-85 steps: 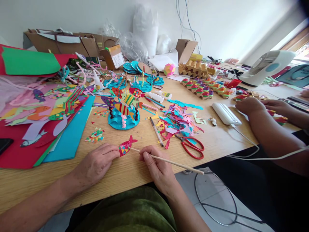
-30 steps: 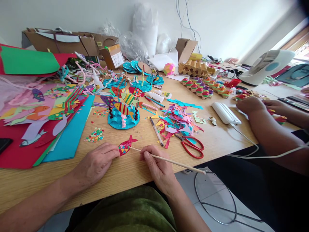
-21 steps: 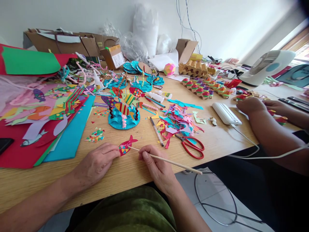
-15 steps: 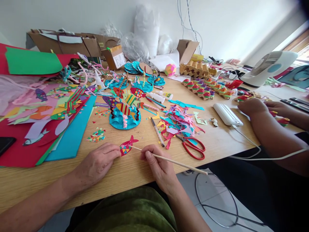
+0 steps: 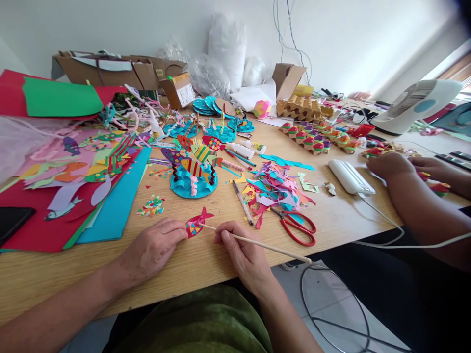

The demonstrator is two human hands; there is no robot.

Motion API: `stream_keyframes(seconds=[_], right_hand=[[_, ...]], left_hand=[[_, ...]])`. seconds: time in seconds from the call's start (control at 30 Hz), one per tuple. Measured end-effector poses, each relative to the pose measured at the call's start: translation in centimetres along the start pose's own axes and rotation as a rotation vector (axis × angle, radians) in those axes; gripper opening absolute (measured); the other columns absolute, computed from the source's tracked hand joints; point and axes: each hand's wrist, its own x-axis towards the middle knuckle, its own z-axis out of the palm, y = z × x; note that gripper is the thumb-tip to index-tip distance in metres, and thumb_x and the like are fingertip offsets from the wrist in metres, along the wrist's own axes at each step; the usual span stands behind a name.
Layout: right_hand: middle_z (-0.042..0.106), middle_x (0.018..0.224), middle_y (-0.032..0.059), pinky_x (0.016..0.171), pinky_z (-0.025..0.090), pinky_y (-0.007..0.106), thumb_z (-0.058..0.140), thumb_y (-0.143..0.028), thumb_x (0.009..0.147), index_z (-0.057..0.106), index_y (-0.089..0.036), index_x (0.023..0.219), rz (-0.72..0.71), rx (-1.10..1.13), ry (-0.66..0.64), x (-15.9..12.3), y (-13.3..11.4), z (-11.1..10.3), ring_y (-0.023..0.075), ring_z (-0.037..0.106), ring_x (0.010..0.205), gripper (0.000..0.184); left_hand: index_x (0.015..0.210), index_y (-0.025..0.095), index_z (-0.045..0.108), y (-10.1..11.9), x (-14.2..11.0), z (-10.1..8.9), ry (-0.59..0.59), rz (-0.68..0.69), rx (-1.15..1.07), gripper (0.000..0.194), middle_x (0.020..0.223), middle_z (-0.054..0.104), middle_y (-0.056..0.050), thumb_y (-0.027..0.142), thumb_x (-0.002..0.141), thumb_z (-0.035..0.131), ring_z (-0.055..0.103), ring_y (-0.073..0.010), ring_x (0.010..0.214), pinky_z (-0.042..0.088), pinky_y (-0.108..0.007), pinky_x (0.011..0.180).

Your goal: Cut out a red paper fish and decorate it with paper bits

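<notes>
A small magenta paper fish (image 5: 194, 224) lies on the table, its body partly covered with tiny coloured paper triangles. My left hand (image 5: 156, 245) has its fingertips closed on the fish's left end. In my right hand (image 5: 245, 252) a thin wooden stick (image 5: 274, 249) is pinched, its far tip at the fish near the tail; I cannot tell if it touches. Just beyond the fish lies a pile of small paper triangles (image 5: 151, 206). A turquoise scalloped base (image 5: 193, 189) carries several patterned paper fish on twisted pipe cleaners.
Red-handled scissors (image 5: 299, 229), a pen (image 5: 243, 203) and a heap of paper scraps (image 5: 275, 184) lie right of my hands. Coloured paper sheets (image 5: 106, 215) cover the left. A co-worker's hand (image 5: 392, 166) works at the right beside a white power bank (image 5: 351, 176) with a cable.
The whole view shifts slightly, so things appear a little further right and lower. Both hands keep their hold; the stick changes angle slightly, its tip staying at the fish.
</notes>
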Motion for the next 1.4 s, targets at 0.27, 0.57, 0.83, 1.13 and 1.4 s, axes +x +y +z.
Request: stream_keyframes(seconds=[0.27, 0.57, 0.83, 1.13, 1.4], right_hand=[[0.060, 0.073, 0.0017, 0.063, 0.045, 0.025, 0.044, -0.031, 0.095, 0.058, -0.019, 0.085, -0.019, 0.188, 0.150, -0.3, -0.2, -0.1, 0.0145, 0.057, 0.069, 0.022], [0.060, 0.075, 0.0002, 0.066, 0.044, 0.024, 0.044, -0.029, 0.096, 0.060, -0.022, 0.087, -0.055, 0.209, 0.207, -0.6, 0.2, -0.3, 0.0142, 0.055, 0.071, 0.019], [0.061, 0.076, 0.0006, 0.064, 0.043, 0.024, 0.043, -0.029, 0.096, 0.060, -0.024, 0.089, -0.068, 0.049, 0.165, -1.4, 0.4, -0.4, 0.0155, 0.057, 0.072, 0.019], [0.062, 0.072, -0.0003, 0.060, 0.044, 0.022, 0.046, -0.030, 0.094, 0.061, -0.024, 0.086, -0.082, 0.055, 0.159, -0.8, 0.3, -0.5, 0.0151, 0.058, 0.068, 0.018], [0.061, 0.074, -0.0004, 0.062, 0.044, 0.023, 0.045, -0.030, 0.095, 0.061, -0.024, 0.086, -0.062, 0.075, 0.155, -1.0, 0.5, -0.5, 0.0148, 0.057, 0.069, 0.020]], left_hand=[[0.084, 0.020, 0.064, -0.3, 0.5, -0.9, -0.079, -0.241, -0.255, 0.025, 0.088, 0.070, -0.003, 0.012, 0.087, 0.040, 0.066, -0.0150, 0.086, 0.054, -0.026, 0.078], [0.083, 0.022, 0.062, -2.5, 1.1, -5.2, 0.094, -0.616, -0.444, 0.011, 0.081, 0.067, -0.001, 0.025, 0.080, 0.052, 0.063, -0.0151, 0.074, 0.053, -0.024, 0.063], [0.082, 0.020, 0.063, -5.6, 1.8, -8.0, -0.023, -0.649, -0.227, 0.020, 0.084, 0.070, -0.003, 0.035, 0.076, 0.053, 0.065, -0.0181, 0.078, 0.053, -0.029, 0.070], [0.085, 0.018, 0.067, -7.5, 3.0, -7.1, -0.381, -0.480, 0.062, 0.022, 0.085, 0.070, -0.005, 0.027, 0.081, 0.047, 0.064, -0.0189, 0.078, 0.048, -0.029, 0.071], [0.088, 0.019, 0.064, -4.2, 3.2, -5.0, -0.517, -0.345, -0.009, 0.017, 0.088, 0.069, -0.003, 0.016, 0.080, 0.049, 0.063, -0.0171, 0.082, 0.046, -0.026, 0.072]])
